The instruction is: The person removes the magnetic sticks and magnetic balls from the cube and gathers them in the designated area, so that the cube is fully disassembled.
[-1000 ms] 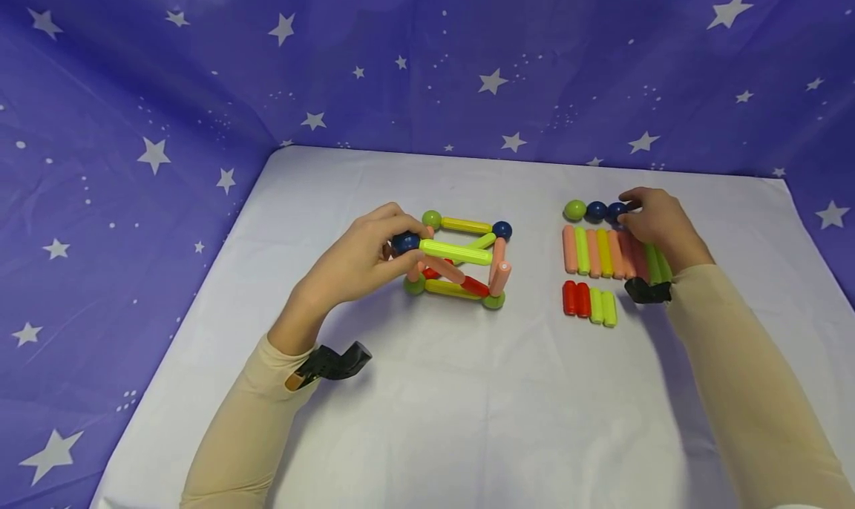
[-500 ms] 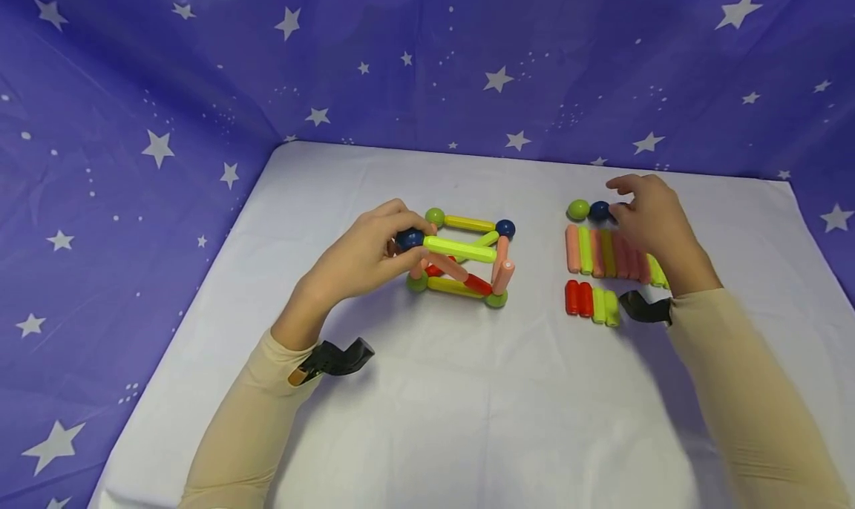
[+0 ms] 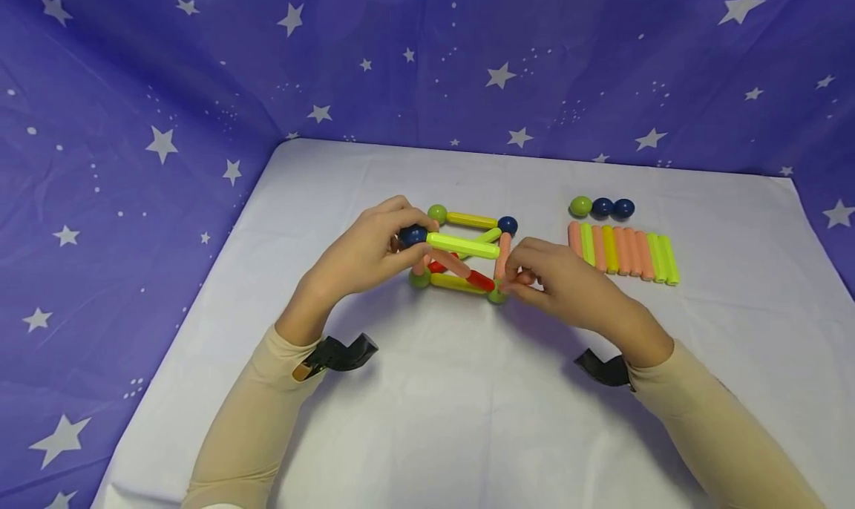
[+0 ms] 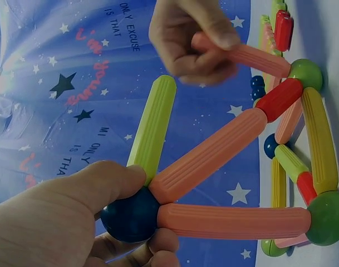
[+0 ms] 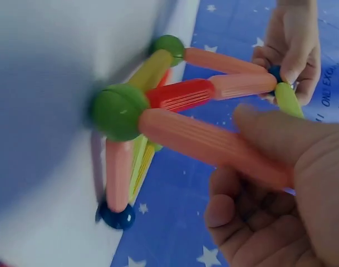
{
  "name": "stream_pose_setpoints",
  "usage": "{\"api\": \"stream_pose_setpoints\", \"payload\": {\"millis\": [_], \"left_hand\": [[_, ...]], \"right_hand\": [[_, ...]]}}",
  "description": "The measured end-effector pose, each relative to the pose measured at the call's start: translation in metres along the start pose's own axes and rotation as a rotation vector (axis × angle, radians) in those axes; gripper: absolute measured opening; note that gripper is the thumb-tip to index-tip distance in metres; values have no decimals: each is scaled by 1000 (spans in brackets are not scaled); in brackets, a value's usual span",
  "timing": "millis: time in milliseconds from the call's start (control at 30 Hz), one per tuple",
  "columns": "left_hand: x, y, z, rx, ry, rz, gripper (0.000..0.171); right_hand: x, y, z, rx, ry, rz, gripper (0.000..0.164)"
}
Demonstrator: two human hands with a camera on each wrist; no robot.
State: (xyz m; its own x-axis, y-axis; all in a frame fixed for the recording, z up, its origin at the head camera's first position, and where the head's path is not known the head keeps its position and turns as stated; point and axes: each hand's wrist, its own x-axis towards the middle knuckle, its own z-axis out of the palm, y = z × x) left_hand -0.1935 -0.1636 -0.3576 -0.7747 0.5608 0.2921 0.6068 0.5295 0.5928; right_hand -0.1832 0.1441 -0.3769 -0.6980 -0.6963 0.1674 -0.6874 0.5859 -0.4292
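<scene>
A ball-and-rod frame [image 3: 449, 263] is noted on the white table [image 3: 427, 420], its 2 yellow rods [image 3: 471, 219] aligned left to right in the head view. 1 navy ball [image 3: 413, 236] is pinched above the table by the left hand [image 3: 367, 248]; from it a lime rod [image 3: 462, 245] is pointed rightward, far end free. A pink rod [image 5: 208, 140], its long axis rising from a green corner ball [image 5: 120, 112], is pinched by the right hand [image 3: 568, 283].

Glossy blue ball [image 4: 131, 216], pink rod [image 5: 202, 139] (ribbed lengthwise), end touching green ball [image 5: 119, 112]
</scene>
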Motion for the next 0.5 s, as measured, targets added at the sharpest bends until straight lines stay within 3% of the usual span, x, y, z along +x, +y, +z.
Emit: {"api": "stream_pose_setpoints", "payload": {"millis": [200,367,500], "left_hand": [[1,0,1,3,-6,-9,23],[1,-1,0,7,0,-7,23],[0,0,-1,6,0,-11,23]], "right_hand": [[-26,4,12,-168,14,19,15],[-41,11,28,-175,4,22,12],[-52,12,36,-183,5,78,16]]}}
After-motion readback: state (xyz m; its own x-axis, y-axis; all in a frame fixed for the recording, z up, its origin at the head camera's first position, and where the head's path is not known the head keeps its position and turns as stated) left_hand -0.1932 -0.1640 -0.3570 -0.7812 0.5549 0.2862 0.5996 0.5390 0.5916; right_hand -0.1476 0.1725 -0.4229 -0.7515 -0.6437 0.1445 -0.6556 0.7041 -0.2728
